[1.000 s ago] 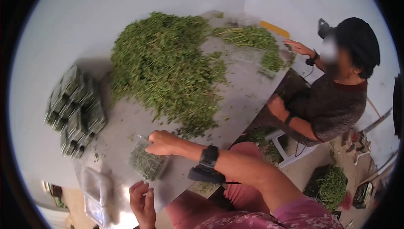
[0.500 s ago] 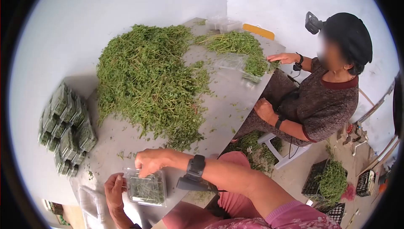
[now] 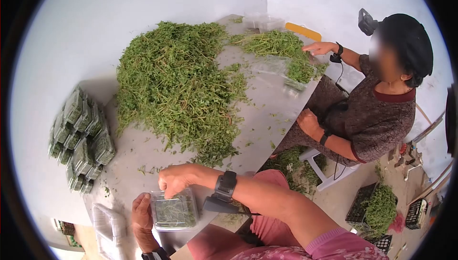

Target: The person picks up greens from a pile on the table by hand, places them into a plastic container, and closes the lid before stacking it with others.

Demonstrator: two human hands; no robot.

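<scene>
A clear plastic clamshell box [image 3: 175,211] with green herb sprigs inside lies at the table's near edge. My left hand [image 3: 142,214] is closed on its left side, thumb and fingers at the corner. My right hand [image 3: 177,180] is curled over the box's far edge, one fingertip pointing down at the rim; what its fingers hold, if anything, I cannot tell. Just beyond it, a large heap of leafy green herbs [image 3: 176,88] covers the middle of the table. Left of my left hand stand stacked empty clear boxes [image 3: 109,226].
Filled herb boxes [image 3: 83,136] are stacked at the left by the wall. Across the table [image 3: 262,109] a seated person [image 3: 367,112] has a hand over a smaller herb pile [image 3: 274,43] and an open box [image 3: 300,71]. Crates [image 3: 360,205] with greens stand on the floor at right.
The view has shifted a little, so most things sit further right. My right hand has drawn back from over the box to its far edge. The other person's hand moved toward the smaller herb pile.
</scene>
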